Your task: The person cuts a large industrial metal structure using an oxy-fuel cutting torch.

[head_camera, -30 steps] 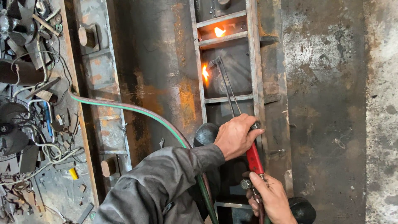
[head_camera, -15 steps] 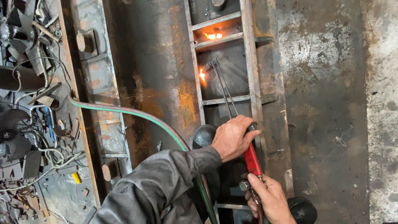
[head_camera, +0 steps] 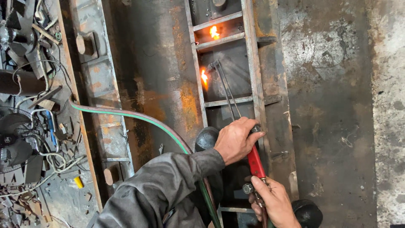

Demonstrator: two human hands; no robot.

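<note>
My left hand [head_camera: 234, 140] grips the front of a cutting torch with a red handle [head_camera: 255, 162]. My right hand [head_camera: 273, 202] holds the torch's rear end by the valve knob [head_camera: 247, 188]. The torch's thin twin tubes [head_camera: 228, 93] run up to the tip [head_camera: 214, 65], which sits close to the left rail of a rusty steel ladder-like frame [head_camera: 252, 63]. An orange flame [head_camera: 204, 77] burns on that rail just below the tip. A second glowing spot [head_camera: 214, 32] shows between two upper rungs.
A green and reddish hose pair [head_camera: 126, 114] crosses from the left to under my grey sleeve [head_camera: 164, 190]. A steel beam [head_camera: 99, 84] lies left of the frame. Scrap, cables and a fan [head_camera: 14, 139] fill the far left. Stained concrete [head_camera: 337, 105] lies to the right.
Both hands keep their grip on the torch. The view has shifted slightly, and the glow between the upper rungs flickers while the flame stays at the left rail.
</note>
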